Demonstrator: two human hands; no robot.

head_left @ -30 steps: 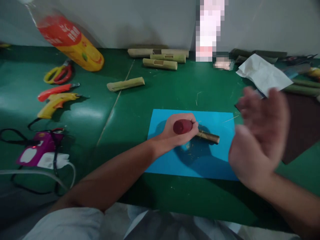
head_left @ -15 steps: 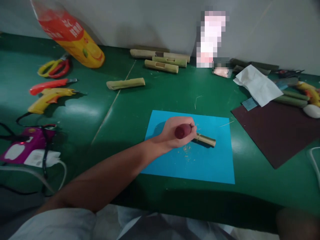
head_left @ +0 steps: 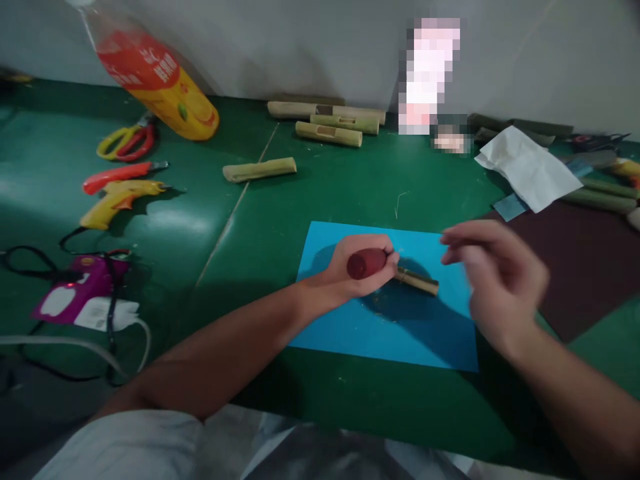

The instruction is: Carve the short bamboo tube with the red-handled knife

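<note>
- The left hand (head_left: 357,267) rests at the middle of the blue sheet (head_left: 350,327), its fingers wrapped tight around a dark red handle (head_left: 367,263). The handle's rounded butt points to the left of the frame.
- A short bamboo piece (head_left: 417,281) lies on the sheet and comes out from under that fist. Its long axis runs left to right and dips slightly toward the lower right, with the free end pointing right. The fingers hide where it meets the handle.
- The right hand (head_left: 495,280) hovers blurred just right of the bamboo's free end, fingers loosely open and holding nothing.
- A purple device (head_left: 75,293) with a cable sits at the left edge of the green counter (head_left: 280,200).
- Farther up on the left lie a yellow glue gun (head_left: 120,200) and scissors (head_left: 127,140).
- More bamboo tubes (head_left: 327,120) lie by the far wall.
</note>
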